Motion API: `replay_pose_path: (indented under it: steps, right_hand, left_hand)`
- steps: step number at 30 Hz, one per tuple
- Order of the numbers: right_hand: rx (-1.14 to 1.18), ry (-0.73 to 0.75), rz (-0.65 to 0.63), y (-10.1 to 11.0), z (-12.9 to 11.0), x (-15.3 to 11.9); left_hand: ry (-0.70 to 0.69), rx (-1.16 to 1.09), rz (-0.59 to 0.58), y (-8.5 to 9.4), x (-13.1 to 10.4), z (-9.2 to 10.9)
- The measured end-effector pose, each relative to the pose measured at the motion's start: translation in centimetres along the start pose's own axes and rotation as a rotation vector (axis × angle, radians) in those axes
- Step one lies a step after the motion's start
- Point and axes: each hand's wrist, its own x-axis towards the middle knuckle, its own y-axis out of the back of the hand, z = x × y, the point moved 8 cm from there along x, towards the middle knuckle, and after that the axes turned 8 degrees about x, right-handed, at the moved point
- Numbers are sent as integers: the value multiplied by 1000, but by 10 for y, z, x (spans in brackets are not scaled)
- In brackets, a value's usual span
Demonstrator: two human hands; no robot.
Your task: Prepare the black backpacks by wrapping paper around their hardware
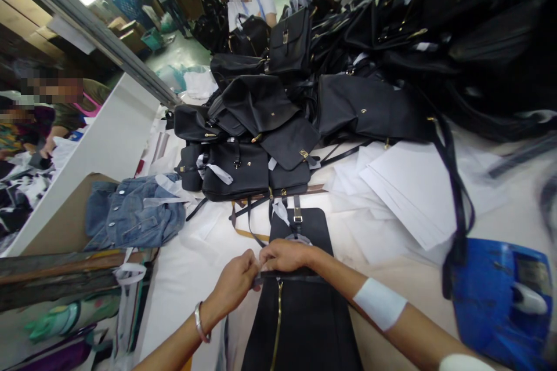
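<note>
A black backpack (304,324) lies on the white table in front of me, its gold zipper (277,324) facing up and its flap with a gold buckle (297,215) stretched away from me. My left hand (238,279) is closed in a pinch on the left end of the bag's opening edge. Right beside it, my right hand (285,256) rests across the flap, its bent fingers closed on the same corner. The fingertips of both hands nearly meet, and they partly hide the edge there. Pale wrapping (282,211) clings to the flap's strap.
Black bags (237,171) are piled beyond my hands. White paper sheets (404,191) lie to the right, above a blue plastic device (500,301). A folded denim garment (134,211) sits at left, near a green bottle (72,316). Other people stand behind the pile and at far left.
</note>
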Motion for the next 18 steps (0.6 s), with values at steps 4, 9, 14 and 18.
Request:
replay_pose_path:
  steps: [4, 9, 14, 18]
  right_hand:
    - [-39, -77, 302, 26, 1, -31]
    - [-33, -162, 365, 35, 4, -80]
    - [135, -103, 414, 32, 1, -80]
    - [-63, -73, 371, 15, -7, -59]
  left_hand:
    - [-42, 63, 23, -1, 5, -2]
    - [-46, 87, 34, 2, 10, -3]
    - [-78, 129, 31, -1, 14, 8]
    - [-66, 130, 29, -4, 15, 12]
